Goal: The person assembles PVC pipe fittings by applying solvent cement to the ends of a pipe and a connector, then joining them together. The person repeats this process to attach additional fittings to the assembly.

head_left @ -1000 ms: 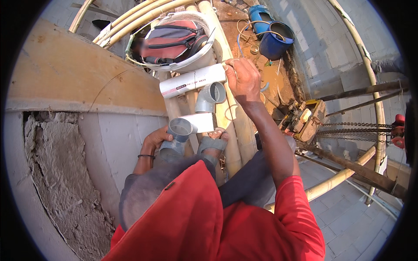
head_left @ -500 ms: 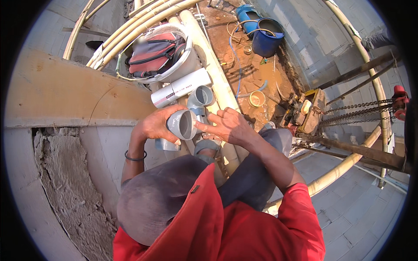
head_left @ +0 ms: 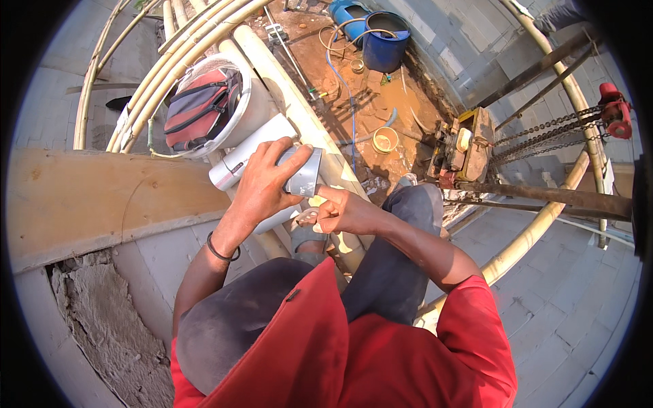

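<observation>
My left hand [head_left: 271, 178] is wrapped round a grey pipe fitting [head_left: 304, 171], its thumb and fingers on the outer wall. At the fitting's lower right end is my right hand [head_left: 350, 212]. Its index finger reaches to the rim, while the other fingers are curled; whether anything is inside them is hidden. A white plastic pipe [head_left: 231, 168] lies just beyond my left hand, partly covered by it. Below the left hand shows another grey pipe piece [head_left: 277, 220], lying by the bamboo poles and partly hidden.
Bamboo poles [head_left: 299, 95] run beneath and ahead. A white bucket [head_left: 253, 112] holds a red and black bag [head_left: 197, 112]. Blue drums [head_left: 384, 51], a hose and a small yellow tub [head_left: 385, 139] stand on muddy ground. Right are a chain hoist [head_left: 615, 112] and a wooden-framed machine [head_left: 469, 146].
The grey fitting has turned, so its open mouth no longer faces me. My left hand now covers its side from above, and the right index finger has moved to its lower end.
</observation>
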